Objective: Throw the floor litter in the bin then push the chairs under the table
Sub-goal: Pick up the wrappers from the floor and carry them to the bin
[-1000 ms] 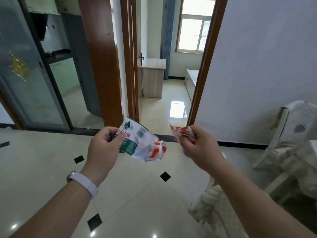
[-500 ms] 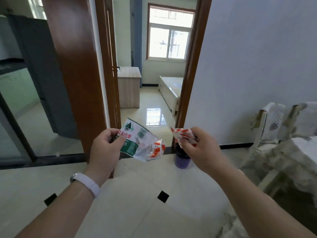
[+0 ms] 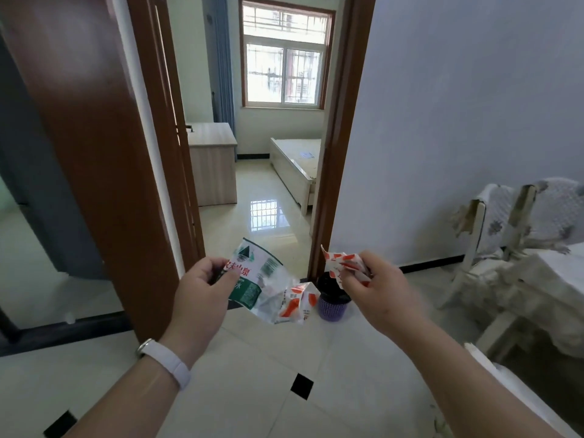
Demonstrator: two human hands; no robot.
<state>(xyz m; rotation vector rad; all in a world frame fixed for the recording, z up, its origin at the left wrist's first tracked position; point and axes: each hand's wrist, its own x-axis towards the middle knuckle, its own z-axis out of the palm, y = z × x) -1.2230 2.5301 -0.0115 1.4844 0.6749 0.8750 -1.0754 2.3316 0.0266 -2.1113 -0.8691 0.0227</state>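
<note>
Left hand [image 3: 202, 289]: grip closed, thumb and fingers pinching the green-and-white bottle label [image 3: 252, 275] at its upper edge. A crumpled orange-and-white packet [image 3: 297, 303] hangs off the label's lower right; whether it is a separate piece or caught in the clear film is unclear from here. Just right of it, the purple bin [image 3: 331, 309] stands on the floor [image 3: 252, 390] at the foot of the door frame. One second ago it was not visible, half a second ago it had just appeared, and now it sits larger between the two hands, so the person has turned towards it and closed in. Right hand [image 3: 376, 289]: grip closed on a second orange-and-white wrapper [image 3: 343, 263], held above the bin's rim as seen from here; both holds are unchanged. Nothing dropped yet; judged close to release. Far right, the chairs [image 3: 480, 229] stand clear of the cloth-covered tabletop [image 3: 562, 267], not pushed in.
</note>
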